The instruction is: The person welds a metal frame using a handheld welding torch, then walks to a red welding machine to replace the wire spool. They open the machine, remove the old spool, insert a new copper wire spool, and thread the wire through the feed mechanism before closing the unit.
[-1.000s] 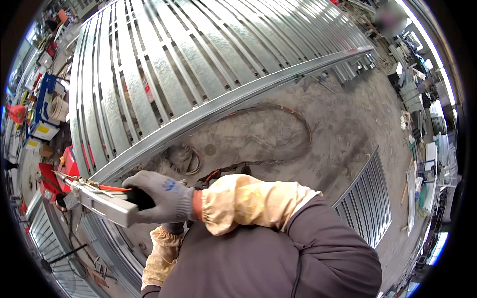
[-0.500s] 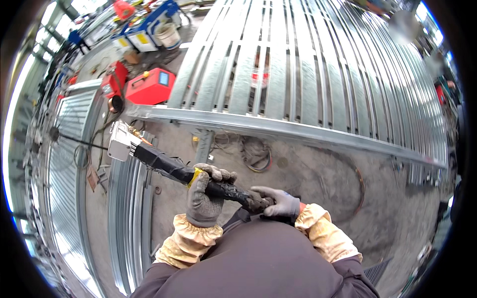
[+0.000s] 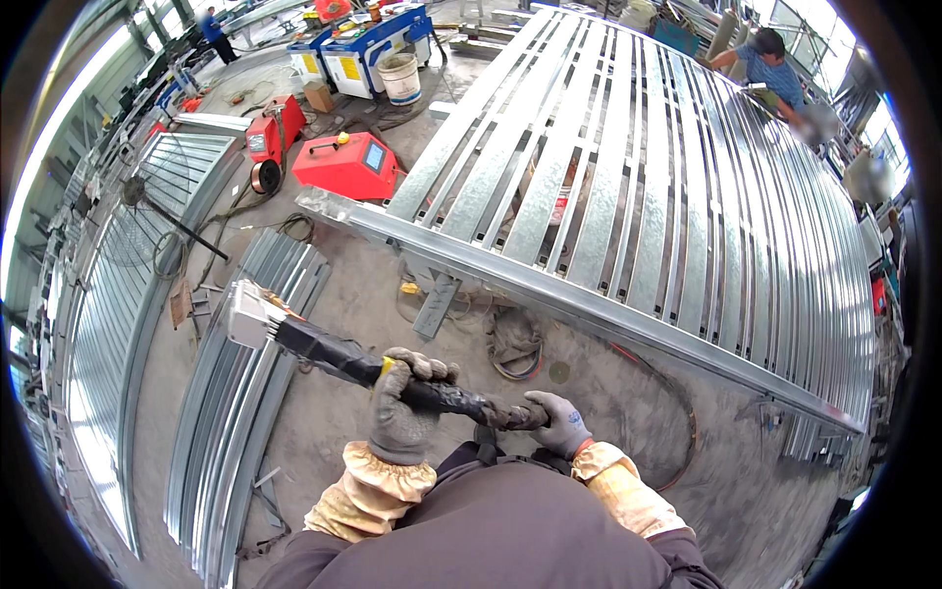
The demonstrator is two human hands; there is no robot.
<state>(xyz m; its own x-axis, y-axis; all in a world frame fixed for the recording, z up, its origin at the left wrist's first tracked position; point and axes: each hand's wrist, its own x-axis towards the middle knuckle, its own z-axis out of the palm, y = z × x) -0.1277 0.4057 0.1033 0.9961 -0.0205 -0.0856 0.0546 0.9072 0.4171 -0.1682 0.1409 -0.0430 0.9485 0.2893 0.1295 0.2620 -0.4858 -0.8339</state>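
My left hand [image 3: 400, 417] wraps the black-handled tool [image 3: 334, 353] before my waist; my right hand [image 3: 561, 424] holds its rear end. Best to steady both ends, its pale head [image 3: 253, 314] clear of the slatted metal frame [image 3: 549, 285] beyond.

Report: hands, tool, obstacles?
Grey-gloved left hand gripping long black tool with silver head. Grey-gloved right hand at its rear end. Slatted silver metal frame ahead, clear of tool.

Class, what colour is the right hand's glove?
Right glove: grey with blue marking, best seen in the head view.
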